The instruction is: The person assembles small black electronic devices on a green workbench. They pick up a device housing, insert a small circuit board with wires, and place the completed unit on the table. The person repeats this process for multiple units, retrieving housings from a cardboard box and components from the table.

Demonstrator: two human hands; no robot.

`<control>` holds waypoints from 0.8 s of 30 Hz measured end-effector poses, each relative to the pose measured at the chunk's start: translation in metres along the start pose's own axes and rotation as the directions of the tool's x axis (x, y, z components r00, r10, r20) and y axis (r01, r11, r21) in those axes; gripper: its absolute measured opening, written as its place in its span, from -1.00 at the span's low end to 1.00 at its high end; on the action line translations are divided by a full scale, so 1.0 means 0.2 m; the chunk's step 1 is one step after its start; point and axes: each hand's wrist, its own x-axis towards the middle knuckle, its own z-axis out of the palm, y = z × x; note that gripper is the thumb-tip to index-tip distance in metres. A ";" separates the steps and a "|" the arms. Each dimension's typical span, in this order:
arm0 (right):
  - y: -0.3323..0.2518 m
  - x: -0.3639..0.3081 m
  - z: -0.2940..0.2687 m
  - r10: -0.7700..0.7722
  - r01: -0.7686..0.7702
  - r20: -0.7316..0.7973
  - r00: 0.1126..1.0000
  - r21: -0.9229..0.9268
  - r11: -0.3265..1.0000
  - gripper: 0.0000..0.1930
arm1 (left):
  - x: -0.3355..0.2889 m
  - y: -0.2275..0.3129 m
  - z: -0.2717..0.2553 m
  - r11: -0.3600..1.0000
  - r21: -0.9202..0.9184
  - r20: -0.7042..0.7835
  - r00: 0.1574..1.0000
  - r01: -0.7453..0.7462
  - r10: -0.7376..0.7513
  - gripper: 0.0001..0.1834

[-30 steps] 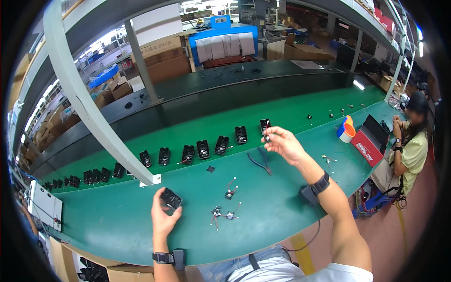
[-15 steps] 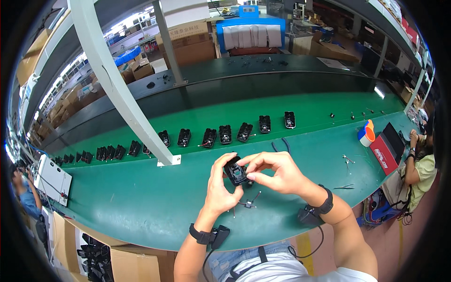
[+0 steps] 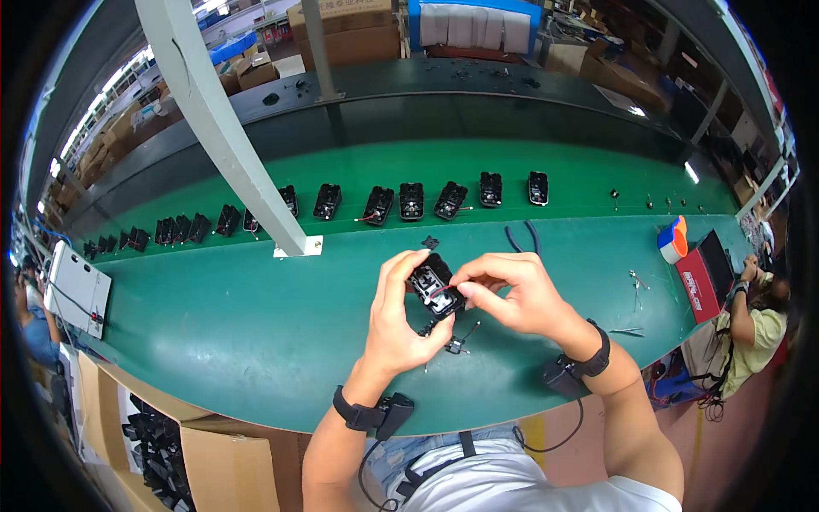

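Observation:
My left hand [image 3: 394, 322] is closed around a black plastic housing [image 3: 432, 278], its open side facing up and showing pale and metallic inner parts. A thin red wire [image 3: 440, 291] crosses the inside of the housing. At the housing's right edge, my right hand [image 3: 519, 294] pinches the wire's end between thumb and fingertips. Just beyond the housing lies a small black piece [image 3: 431, 243] on the green table. A little wired component [image 3: 457, 345] rests below the housing, near my left thumb.
A row of similar black housings [image 3: 410, 201] runs along the green strip behind. Pliers [image 3: 523, 238], tweezers [image 3: 628, 331], a red box [image 3: 701, 286] and an orange-and-blue container [image 3: 673, 240] stand or lie rightward. A metal post [image 3: 226, 128] rises from the table. A co-worker [image 3: 751, 324] sits at right.
My right fingers have moved from over the housing to its right edge, where they now pinch the red wire. The housing has turned in my left hand. The whole view has shifted.

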 end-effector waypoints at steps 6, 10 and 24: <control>0.00 0.00 -0.06 0.185 -0.192 0.176 0.967 0.023 0.981 -0.85 | -0.01 -0.05 0.02 1.000 -0.029 -0.015 1.000 0.001 -0.002 -0.13; 0.04 -0.01 -0.06 0.291 -0.357 0.302 0.908 0.197 0.913 -0.85 | -0.01 -0.05 0.01 0.995 -0.102 0.004 1.000 0.012 -0.012 -0.13; 0.05 0.02 -0.09 0.346 -0.437 0.275 0.897 0.440 0.785 -0.81 | 0.01 0.00 0.05 0.991 0.131 -0.026 0.999 -0.027 0.030 -0.15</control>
